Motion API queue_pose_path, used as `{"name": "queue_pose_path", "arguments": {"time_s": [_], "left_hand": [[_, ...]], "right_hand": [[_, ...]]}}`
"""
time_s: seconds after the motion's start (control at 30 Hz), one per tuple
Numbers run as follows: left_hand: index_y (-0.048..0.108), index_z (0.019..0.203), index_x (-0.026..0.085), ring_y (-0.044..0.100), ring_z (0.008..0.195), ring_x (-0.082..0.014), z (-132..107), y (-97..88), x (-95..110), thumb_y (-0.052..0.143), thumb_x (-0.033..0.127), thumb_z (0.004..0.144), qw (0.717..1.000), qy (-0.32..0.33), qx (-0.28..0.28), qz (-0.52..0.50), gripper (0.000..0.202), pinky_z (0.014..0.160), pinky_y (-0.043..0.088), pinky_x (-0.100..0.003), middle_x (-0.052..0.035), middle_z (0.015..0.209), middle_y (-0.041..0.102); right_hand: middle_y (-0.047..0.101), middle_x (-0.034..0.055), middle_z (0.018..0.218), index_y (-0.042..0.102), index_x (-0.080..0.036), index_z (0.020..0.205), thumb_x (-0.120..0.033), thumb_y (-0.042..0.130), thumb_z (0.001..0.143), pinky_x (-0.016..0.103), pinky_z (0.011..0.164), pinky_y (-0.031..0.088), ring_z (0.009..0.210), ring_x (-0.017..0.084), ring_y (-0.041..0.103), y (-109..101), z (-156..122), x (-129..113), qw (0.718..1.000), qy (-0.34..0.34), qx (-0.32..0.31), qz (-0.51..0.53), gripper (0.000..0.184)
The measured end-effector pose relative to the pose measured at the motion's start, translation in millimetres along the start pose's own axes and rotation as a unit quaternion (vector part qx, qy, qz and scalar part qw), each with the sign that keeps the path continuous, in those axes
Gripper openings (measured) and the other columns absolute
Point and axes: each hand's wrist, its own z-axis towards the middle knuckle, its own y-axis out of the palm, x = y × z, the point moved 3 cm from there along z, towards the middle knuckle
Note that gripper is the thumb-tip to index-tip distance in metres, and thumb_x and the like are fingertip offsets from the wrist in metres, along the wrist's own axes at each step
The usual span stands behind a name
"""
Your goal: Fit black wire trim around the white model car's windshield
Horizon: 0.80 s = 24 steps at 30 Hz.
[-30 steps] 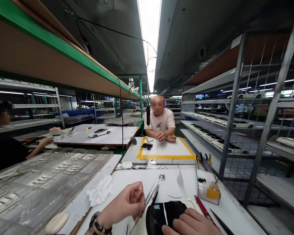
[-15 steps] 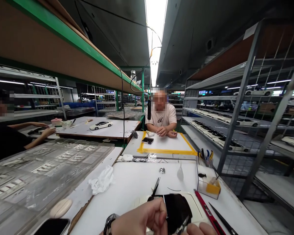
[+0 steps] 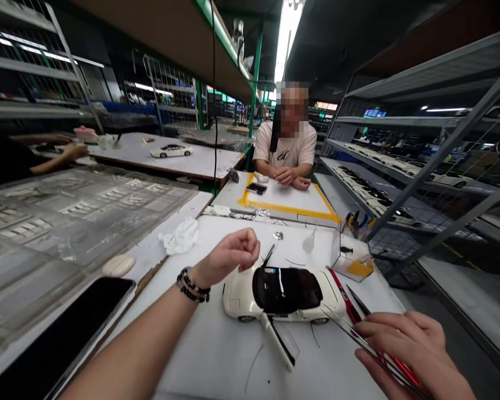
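A white model car [image 3: 244,286] with a black roof stands on the white worktop, its nose to the left. Its near door [image 3: 280,341] swings out toward me, and the far door [image 3: 269,254] is open too. My left hand [image 3: 235,250] hovers above the car's far front side, fingers curled closed. Whatever they may hold is hidden. Thin metal tweezers [image 3: 350,329] are held in my right hand [image 3: 408,347], at the car's right. Their tips point at its rear, and I cannot tell whether they touch it.
A red tool [image 3: 345,294] and a black pointed tool [image 3: 357,300] lie right of the car. Behind them stands a clear box [image 3: 352,258]. Crumpled tissue [image 3: 181,236] and a phone [image 3: 62,339] are on the left. Across the tables sits a person [image 3: 285,150].
The view has tilted down, showing the whole car. My hands have moved apart: the left to the car's far front side, the right away to the right with the tweezers.
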Motion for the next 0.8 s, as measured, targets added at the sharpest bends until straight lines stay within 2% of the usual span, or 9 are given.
{"name": "queue_pose_path", "arguments": {"time_s": [0.07, 0.17, 0.27, 0.37, 0.67, 0.8], "left_hand": [[0.041, 0.072, 0.016, 0.036, 0.048, -0.0069, 0.8, 1.3, 2.1, 0.069, 0.027, 0.07, 1.0, -0.001, -0.005, 0.017, 0.03, 0.047, 0.021, -0.022, 0.0037, 0.057, 0.045], [0.041, 0.071, 0.016, 0.035, 0.048, -0.0071, 1.5, 3.5, 4.3, 0.068, 0.027, 0.07, 0.999, 0.004, -0.01, 0.032, 0.029, 0.046, 0.021, -0.023, 0.0041, 0.056, 0.044], [0.041, 0.07, 0.016, 0.034, 0.048, -0.0067, 1.7, 3.6, 6.1, 0.066, 0.025, 0.071, 0.999, 0.021, -0.011, 0.035, 0.027, 0.047, 0.021, -0.023, 0.0043, 0.056, 0.043], [0.041, 0.069, 0.016, 0.033, 0.048, -0.0064, 1.6, 2.2, 7.9, 0.064, 0.024, 0.071, 0.999, 0.031, -0.007, 0.039, 0.025, 0.047, 0.021, -0.023, 0.0044, 0.056, 0.043], [0.042, 0.068, 0.016, 0.034, 0.048, -0.0061, 2.3, 5.6, 7.5, 0.063, 0.023, 0.069, 0.999, 0.031, -0.003, 0.034, 0.022, 0.046, 0.02, -0.023, 0.0045, 0.056, 0.043], [0.043, 0.068, 0.016, 0.034, 0.048, -0.0059, 2.8, 6.2, 4.6, 0.064, 0.023, 0.069, 0.999, 0.027, -0.01, 0.035, 0.023, 0.046, 0.021, -0.022, 0.0045, 0.056, 0.043]], "right_hand": [[0.067, 0.0014, 0.08, 0.058, -0.02, 0.084, -0.018, 0.058, 0.085, 0.034, 0.078, 0.035, 0.078, 0.017, 0.063, 2.0, 2.7, -6.8, 1.0, 0.004, 0.008, 0.012, 0.002], [0.068, -0.0028, 0.075, 0.057, -0.021, 0.073, -0.024, 0.051, 0.091, 0.034, 0.076, 0.031, 0.074, 0.014, 0.062, 12.5, 1.6, -14.8, 1.0, 0.018, -0.007, 0.018, 0.019], [0.069, -0.0039, 0.081, 0.059, -0.023, 0.077, -0.022, 0.051, 0.091, 0.035, 0.076, 0.028, 0.079, 0.014, 0.061, 23.9, -5.6, -17.1, 0.998, 0.017, -0.055, 0.027, 0.016], [0.069, -0.0037, 0.09, 0.06, -0.023, 0.084, -0.015, 0.054, 0.088, 0.035, 0.078, 0.027, 0.086, 0.015, 0.06, 31.0, -9.5, -16.5, 0.997, 0.004, -0.073, 0.021, 0.01], [0.068, -0.0022, 0.088, 0.056, -0.018, 0.084, -0.014, 0.058, 0.084, 0.035, 0.078, 0.028, 0.084, 0.015, 0.057, 51.7, 10.7, -12.0, 0.997, 0.0, -0.08, 0.002, 0.005], [0.068, -0.0013, 0.085, 0.056, -0.018, 0.08, -0.011, 0.057, 0.084, 0.035, 0.075, 0.029, 0.081, 0.015, 0.057, 53.4, 6.4, -15.2, 0.996, -0.042, -0.072, -0.008, 0.008]]}}
